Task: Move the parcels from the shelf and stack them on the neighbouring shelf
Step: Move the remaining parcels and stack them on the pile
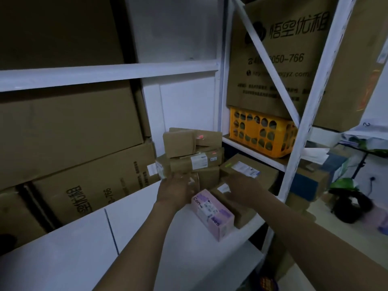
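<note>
A pile of brown cardboard parcels (192, 156) stands at the back right corner of the white shelf (84, 244). My left hand (174, 191) grips the lower left edge of the pile, under a flat labelled parcel (189, 162). My right hand (241, 189) rests against the front of a labelled brown parcel (249, 171) on the pile's right. A pink printed box (212, 213) lies on the shelf in front, between my two forearms. Beneath my right hand lies another brown parcel (241, 215); how my fingers sit on either parcel is hidden.
Large brown cartons (69, 131) fill the shelf's left side and the level above. On the neighbouring rack at right sit a yellow perforated crate (262, 135) and a tall printed carton (279, 59). A white diagonal brace (270, 66) crosses that rack. Clutter lies on the floor at far right.
</note>
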